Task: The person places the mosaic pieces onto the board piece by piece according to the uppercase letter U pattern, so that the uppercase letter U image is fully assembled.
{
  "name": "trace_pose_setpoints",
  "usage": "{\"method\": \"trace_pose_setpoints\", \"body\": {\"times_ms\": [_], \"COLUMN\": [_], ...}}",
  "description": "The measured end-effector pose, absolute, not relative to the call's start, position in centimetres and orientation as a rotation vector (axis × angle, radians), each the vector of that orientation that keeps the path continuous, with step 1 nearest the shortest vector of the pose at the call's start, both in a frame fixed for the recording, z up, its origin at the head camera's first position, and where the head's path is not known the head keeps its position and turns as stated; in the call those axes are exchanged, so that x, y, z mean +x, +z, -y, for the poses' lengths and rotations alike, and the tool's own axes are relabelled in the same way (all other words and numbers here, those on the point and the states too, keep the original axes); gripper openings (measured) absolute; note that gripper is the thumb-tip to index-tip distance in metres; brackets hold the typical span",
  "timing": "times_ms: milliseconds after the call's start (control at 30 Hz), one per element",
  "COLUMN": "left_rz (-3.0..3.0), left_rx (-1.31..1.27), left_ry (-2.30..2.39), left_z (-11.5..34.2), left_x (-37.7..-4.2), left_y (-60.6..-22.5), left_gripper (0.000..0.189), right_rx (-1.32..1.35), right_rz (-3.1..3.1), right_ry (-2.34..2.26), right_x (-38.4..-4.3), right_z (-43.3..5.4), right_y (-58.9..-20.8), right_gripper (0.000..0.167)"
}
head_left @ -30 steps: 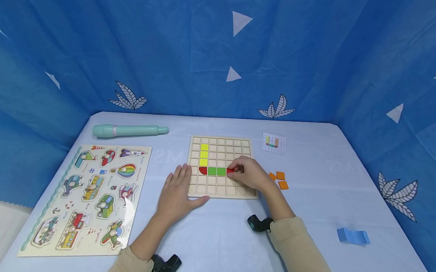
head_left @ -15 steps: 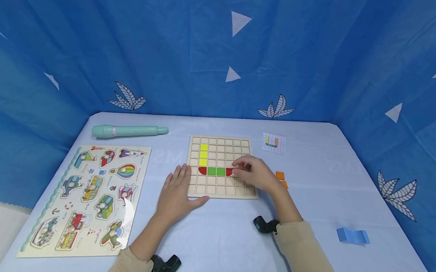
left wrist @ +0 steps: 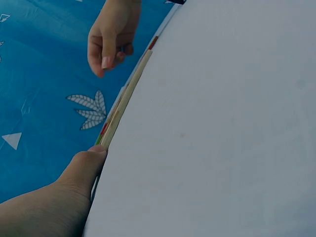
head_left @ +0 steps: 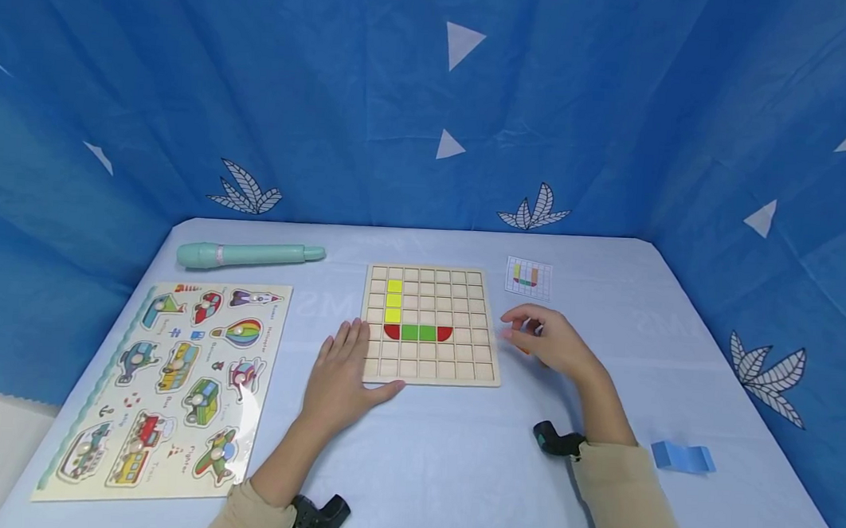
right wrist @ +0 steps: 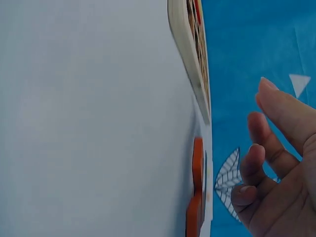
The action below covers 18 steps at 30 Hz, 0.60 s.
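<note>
A wooden grid board (head_left: 460,370) lies mid-table. In its cells sit three yellow square tiles (head_left: 394,301) in a column, and below them a row of two green squares (head_left: 419,333) between two red rounded tiles (head_left: 444,334). My left hand (head_left: 338,379) rests flat at the board's left edge, fingers straight, thumb along the front corner. Just off the board's right side hovers my right hand (head_left: 551,342), fingers loosely bent with nothing between them. Orange square tiles (right wrist: 197,168) lie on the table near it, mostly hidden under the hand in the head view.
A small pattern card (head_left: 528,278) lies behind the right hand. At the left are a vehicle picture puzzle (head_left: 172,386) and a mint-green tube-shaped object (head_left: 251,256). A blue curved block (head_left: 682,458) sits at the right.
My right hand has let go of the right-hand red tile in the row and moved right, off the board, to above the orange tiles. The left hand stays put.
</note>
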<state>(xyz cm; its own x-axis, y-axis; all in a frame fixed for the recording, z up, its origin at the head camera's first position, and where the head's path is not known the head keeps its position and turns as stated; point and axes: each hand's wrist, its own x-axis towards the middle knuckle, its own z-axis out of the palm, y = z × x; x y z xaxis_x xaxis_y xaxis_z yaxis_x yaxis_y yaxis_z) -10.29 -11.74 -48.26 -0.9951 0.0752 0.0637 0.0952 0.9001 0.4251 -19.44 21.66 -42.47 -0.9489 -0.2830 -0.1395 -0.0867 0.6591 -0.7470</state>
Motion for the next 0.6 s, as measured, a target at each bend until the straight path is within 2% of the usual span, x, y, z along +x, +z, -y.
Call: {"method": "trace_pose_setpoints", "body": {"times_ms": [300, 600], "left_rz": [3.015, 3.003], "left_rx": [-0.134, -0.141], "left_ry": [-0.686, -0.683], "left_z": [11.8, 11.7], "left_x": [-10.3, -10.3], "left_y": [-48.2, -48.2], "left_gripper": [0.117, 0.116], "right_rx": [-0.290, -0.269], "right_rz": [-2.689, -2.698], "right_ry": [-1.166, -1.155], "right_x": [-19.4, -19.4], "right_z": [-24.7, -25.4], "right_y": [-43.3, -44.0], "right_gripper": [0.025, 0.021]}}
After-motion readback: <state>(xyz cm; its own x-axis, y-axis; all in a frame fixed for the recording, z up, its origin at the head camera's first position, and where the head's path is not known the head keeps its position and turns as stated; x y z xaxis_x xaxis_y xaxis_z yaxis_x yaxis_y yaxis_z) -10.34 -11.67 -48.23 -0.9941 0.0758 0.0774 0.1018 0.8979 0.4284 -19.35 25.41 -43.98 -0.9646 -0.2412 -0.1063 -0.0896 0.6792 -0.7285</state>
